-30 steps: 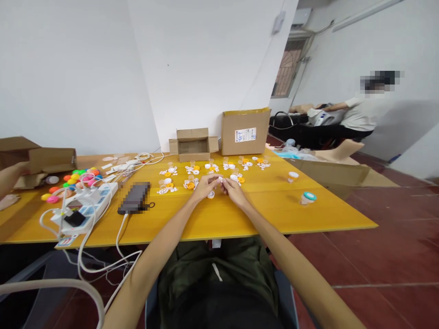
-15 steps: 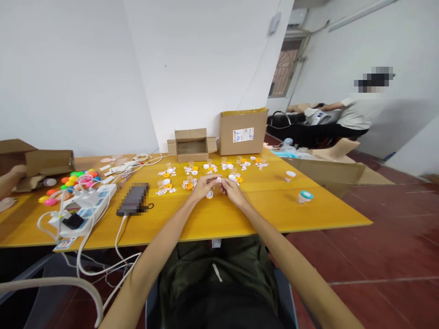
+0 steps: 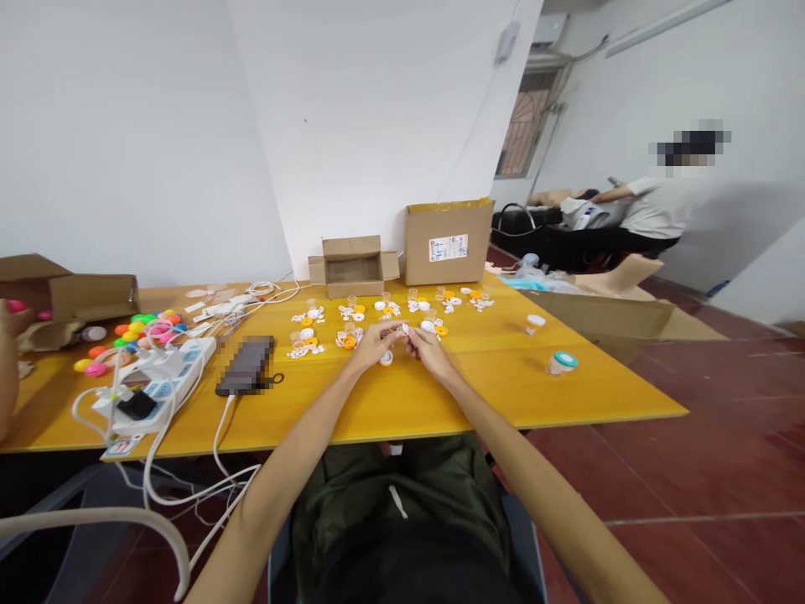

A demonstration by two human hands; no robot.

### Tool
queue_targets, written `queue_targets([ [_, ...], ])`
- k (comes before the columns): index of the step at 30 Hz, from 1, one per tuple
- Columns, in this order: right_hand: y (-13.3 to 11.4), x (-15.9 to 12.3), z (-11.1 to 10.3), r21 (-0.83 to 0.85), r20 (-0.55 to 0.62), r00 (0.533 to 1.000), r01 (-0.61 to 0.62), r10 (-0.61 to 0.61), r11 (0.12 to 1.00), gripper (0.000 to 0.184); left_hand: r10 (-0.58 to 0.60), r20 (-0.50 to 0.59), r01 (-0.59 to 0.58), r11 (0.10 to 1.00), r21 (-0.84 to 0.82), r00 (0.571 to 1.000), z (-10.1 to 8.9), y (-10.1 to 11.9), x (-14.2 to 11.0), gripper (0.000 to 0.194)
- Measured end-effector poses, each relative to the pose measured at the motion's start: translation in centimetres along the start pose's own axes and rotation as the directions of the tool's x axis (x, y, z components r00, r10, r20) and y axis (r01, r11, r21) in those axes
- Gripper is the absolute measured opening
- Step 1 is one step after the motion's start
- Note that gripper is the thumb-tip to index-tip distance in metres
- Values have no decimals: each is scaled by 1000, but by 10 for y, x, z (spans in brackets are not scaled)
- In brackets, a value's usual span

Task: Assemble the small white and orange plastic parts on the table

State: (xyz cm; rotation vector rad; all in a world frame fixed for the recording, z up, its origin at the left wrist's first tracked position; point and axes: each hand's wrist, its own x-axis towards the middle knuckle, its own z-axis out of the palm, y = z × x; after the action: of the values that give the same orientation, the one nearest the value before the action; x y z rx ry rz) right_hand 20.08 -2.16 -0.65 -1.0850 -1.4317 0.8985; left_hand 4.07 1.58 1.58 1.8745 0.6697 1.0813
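Observation:
Over the table's middle, my left hand [image 3: 378, 342] and my right hand [image 3: 426, 348] are close together, fingertips closed on a small white plastic piece [image 3: 404, 330] with dark spots. Its exact kind is too small to tell. Just below the fingers a small round white-rimmed part [image 3: 386, 358] lies on the wood. Beyond the hands are several groups of clear cups, white discs and orange rings, such as an orange ring [image 3: 349, 342] on the left and another orange ring [image 3: 442, 331] on the right. Spotted white pieces [image 3: 305, 350] lie scattered at the left.
A white-lidded cup [image 3: 534, 324] and a teal-lidded cup [image 3: 563, 361] stand at the right. Behind are an open carton [image 3: 350, 273] and a taller box [image 3: 448, 243]. At left lie a phone [image 3: 247, 366], a power strip [image 3: 169, 386] and colourful balls [image 3: 135, 329]. Another person [image 3: 660, 205] sits far right.
My hands stay together in nearly the same place, and the white piece between them is turned slightly. At far left, another person's arm has drawn back from the open box.

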Motion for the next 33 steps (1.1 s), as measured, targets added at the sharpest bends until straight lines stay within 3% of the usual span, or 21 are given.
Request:
queue_targets([
  [8, -6, -2, 2, 0, -14, 1000, 4, -4, 1000, 59, 176, -34, -160, 949, 272, 984, -2, 1, -1, 23],
  [16, -8, -3, 2, -28, -82, 995, 56, -58, 998, 57, 227, 23, -194, 772, 605, 974, -4, 5, -5, 21],
  [21, -3, -1, 3, -36, -141, 989, 39, -43, 999, 60, 207, 2, -145, 676, 722, 978, -6, 10, -5, 20],
  [33, 5, 1, 4, -10, -154, 987, 43, -44, 999, 54, 76, -65, 1, 646, 763, 995, -9, 14, -6, 24],
])
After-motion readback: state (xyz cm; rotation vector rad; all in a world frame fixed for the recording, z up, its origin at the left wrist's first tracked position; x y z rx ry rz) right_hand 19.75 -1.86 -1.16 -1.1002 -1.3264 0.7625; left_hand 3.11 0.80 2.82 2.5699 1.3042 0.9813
